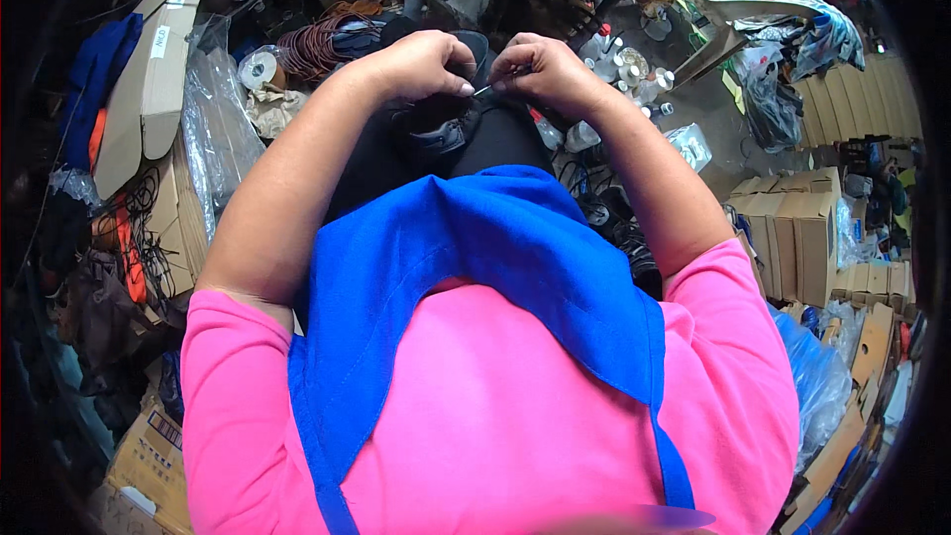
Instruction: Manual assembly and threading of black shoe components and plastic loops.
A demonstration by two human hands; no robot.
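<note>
In the head view, we see the right hand [543, 71] pinching a thin pale bit [483, 90] by a dark shoe [436, 134] on the lap [513, 139]. The left hand [433, 64] curls close by; we can't tell if it grips. The work looks under way, but what's done or left doesn't show. Bottles [630, 69] sit to the right, their insides too small to see.

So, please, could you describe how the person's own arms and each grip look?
Plain pink short sleeves cover the upper arms, while the left forearm and right forearm are uncovered. The left grip and right grip are human hands without gloves. No watch, bracelet or cable is visible on either arm.
</note>
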